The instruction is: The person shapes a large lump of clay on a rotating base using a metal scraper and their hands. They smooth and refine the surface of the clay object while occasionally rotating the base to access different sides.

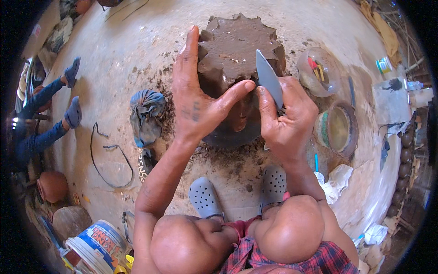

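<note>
Item: scalloped clay form (237, 50), on the floor (123, 50) before our feet. Left hand (196, 100) spread, steadying its side; right hand (285, 114) pinches a grey scraper blade (268, 77). We advise shallow angle, light even strokes, firm bracing.

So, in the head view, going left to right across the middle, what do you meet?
Another person's legs in blue → bent wire → bundled cloth → left hand → grey scraper in the right hand → round bowl.

The brown scalloped clay pot's (237, 50) near wall is hidden behind both hands; at eight o'clock the white-and-blue plastic bucket (98, 244) is cut off.
</note>
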Action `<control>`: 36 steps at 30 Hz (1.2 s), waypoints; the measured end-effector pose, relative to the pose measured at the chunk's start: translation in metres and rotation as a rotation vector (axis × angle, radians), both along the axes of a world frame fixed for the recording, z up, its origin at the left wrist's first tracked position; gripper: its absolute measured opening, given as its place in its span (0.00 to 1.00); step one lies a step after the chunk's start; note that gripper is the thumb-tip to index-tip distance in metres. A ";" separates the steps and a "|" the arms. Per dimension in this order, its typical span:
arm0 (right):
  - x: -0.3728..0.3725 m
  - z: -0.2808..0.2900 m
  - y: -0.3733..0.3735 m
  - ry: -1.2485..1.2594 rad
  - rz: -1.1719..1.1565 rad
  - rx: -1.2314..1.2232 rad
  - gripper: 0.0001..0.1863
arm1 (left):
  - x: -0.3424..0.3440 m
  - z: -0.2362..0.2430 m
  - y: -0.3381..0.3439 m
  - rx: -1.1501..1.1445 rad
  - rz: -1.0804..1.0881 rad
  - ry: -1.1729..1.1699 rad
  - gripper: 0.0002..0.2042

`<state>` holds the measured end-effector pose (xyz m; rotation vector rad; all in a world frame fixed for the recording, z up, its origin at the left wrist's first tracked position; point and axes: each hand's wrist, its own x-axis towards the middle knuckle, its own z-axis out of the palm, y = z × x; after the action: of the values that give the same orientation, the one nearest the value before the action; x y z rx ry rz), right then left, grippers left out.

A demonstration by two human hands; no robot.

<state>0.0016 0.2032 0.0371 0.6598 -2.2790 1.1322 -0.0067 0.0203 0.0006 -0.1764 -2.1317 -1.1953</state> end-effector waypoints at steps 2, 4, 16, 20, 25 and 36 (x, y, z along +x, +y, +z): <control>-0.005 0.004 0.007 -0.007 0.047 0.014 0.09 | 0.002 -0.002 0.004 -0.018 0.039 0.014 0.61; -0.009 0.006 0.014 -0.075 0.133 -0.011 0.09 | 0.004 -0.003 0.008 -0.015 0.073 0.010 0.61; 0.019 0.017 0.052 -0.144 0.611 -0.127 0.09 | 0.055 -0.003 0.009 -0.188 -0.127 0.282 0.36; 0.017 0.019 0.059 -0.069 0.491 -0.203 0.13 | 0.079 -0.001 0.010 -0.217 -0.164 0.211 0.16; -0.008 0.006 0.048 -0.038 0.129 -0.085 0.08 | 0.080 0.007 0.008 -0.217 -0.225 0.166 0.26; -0.009 0.015 0.055 -0.139 0.327 -0.085 0.13 | 0.008 0.025 0.013 -0.222 0.057 -0.052 0.62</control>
<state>-0.0078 0.2584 0.0522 0.9729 -2.2764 1.4580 0.0011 0.0329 0.0254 -0.1833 -2.2975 -0.9388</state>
